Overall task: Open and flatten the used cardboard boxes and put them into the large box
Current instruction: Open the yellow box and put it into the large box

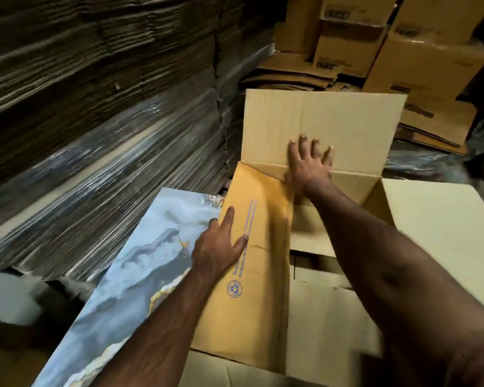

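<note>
Cardboard stacks (95,79) crowd left; both hands' fingers (229,219) press flat, spread, on flattened box (252,275).

Flattened box (252,263) inside large box (430,233)

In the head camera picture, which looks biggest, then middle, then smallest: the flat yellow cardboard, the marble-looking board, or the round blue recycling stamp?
1. Flat yellow cardboard and marble-looking board: they cover similar areas, and arms hide parts of both, so I won't rank them.
2. Round blue recycling stamp: clearly smallest, printed on the cardboard.
</note>
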Demonstrator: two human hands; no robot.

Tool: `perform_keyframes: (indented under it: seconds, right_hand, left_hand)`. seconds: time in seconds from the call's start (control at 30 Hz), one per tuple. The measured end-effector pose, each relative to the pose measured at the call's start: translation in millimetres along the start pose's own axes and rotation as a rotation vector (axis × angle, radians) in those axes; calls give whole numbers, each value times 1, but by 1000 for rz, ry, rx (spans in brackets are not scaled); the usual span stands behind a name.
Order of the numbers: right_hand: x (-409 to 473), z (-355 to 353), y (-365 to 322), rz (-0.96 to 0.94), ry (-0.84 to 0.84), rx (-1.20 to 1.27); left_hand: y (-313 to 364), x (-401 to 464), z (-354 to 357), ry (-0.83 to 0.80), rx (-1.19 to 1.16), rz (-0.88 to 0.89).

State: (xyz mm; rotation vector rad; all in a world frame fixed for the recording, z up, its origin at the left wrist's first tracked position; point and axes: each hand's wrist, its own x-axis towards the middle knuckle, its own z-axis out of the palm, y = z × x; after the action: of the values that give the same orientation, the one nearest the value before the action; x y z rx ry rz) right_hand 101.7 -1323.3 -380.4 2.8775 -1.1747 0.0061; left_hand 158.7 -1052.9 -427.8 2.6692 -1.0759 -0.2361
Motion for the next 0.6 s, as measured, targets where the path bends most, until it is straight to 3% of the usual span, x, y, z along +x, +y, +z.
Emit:
perform_keyframes:
  seconds: [0.13,0.4,0.6]
  right_hand:
    - [22,17,5,53,-313,53]
    - [-4,36,13,-7,-192,143]
    - [-135,65,-32,83,-87,458]
  left_hand:
    - [-1,2,1,-6,8,-15]
    - [-2,4,0,-13,-19,-15]
    - [-3,7,-3,-6,-44,6]
